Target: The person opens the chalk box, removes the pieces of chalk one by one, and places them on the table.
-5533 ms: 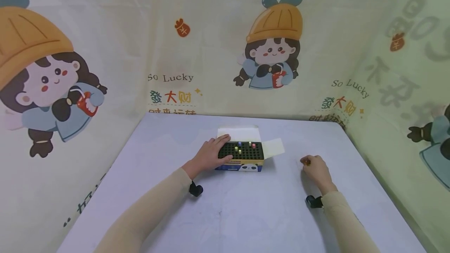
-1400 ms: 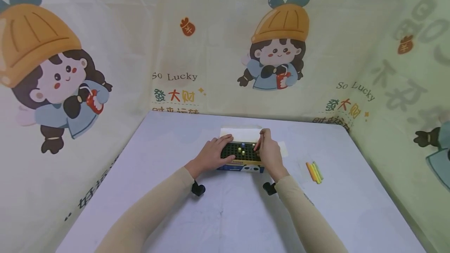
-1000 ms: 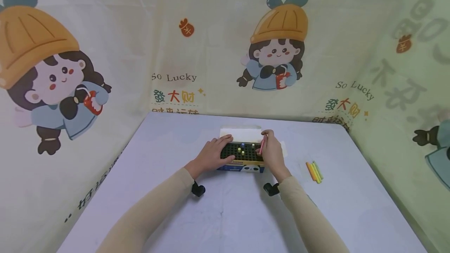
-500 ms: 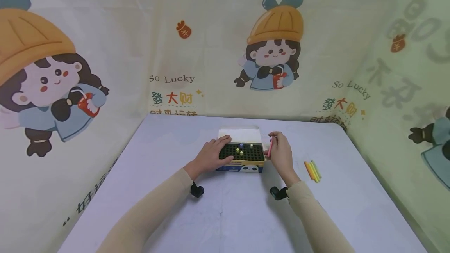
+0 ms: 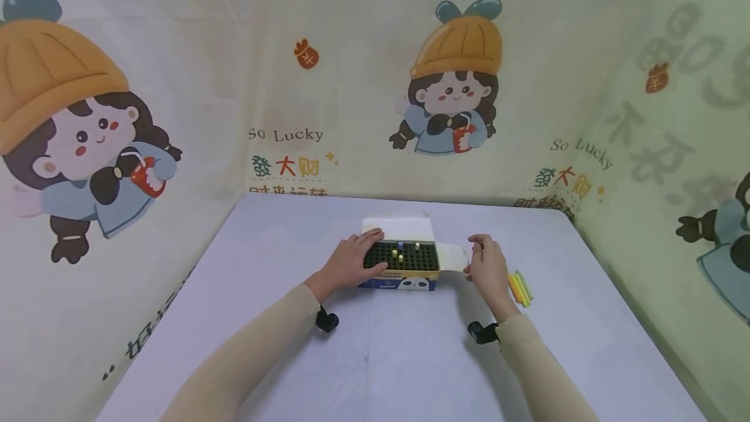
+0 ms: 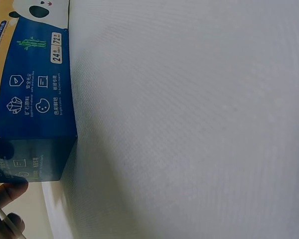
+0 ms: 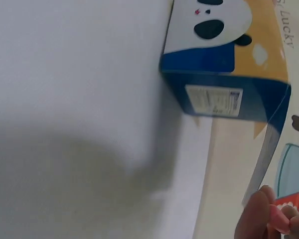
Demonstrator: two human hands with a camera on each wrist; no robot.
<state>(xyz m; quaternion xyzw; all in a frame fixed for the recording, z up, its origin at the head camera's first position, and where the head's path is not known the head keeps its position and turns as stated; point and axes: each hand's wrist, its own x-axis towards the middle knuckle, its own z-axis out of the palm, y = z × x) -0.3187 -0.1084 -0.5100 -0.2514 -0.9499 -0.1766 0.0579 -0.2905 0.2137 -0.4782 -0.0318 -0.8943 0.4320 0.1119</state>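
Item 1: my left hand point(image 5: 348, 259), fingers laid long over the left end of the box point(image 5: 417, 283), thumb along its near top edge

Item 2: my right hand point(image 5: 487, 273), narrow, pinching a pink stick point(image 7: 279, 219) that shows only in part; it is near the tip of the white flap point(image 5: 451, 256) at the box's right end

Item 3: the box, panda-printed, uncovered, on the desk point(image 5: 375, 376); white lid point(image 5: 398, 229) folded back behind; black holed rack point(image 5: 426, 262) inside, with the tops of one blue stick point(image 5: 400, 245), two yellow sticks point(image 5: 395, 253) and one pale stick point(image 5: 417, 246) showing

Item 4: loose sticks point(image 5: 518, 288), yellow and green, lying side by side just beside my right hand, partly hidden by it

Handling, in my judgement: a light pinch suits so slim a stick, which might snap; keep its ends off the flap; any laying down is best low and flat, parallel to the loose sticks, against rolling; my left hand need only press enough to stop the box sliding

Edges and room: the flap juts into the gap between box and loose sticks, making it narrow; bare desk runs between my forearms, and from the loose sticks out to the right edge, well apart; printed cloth point(image 5: 351, 96) rises behind the far edge
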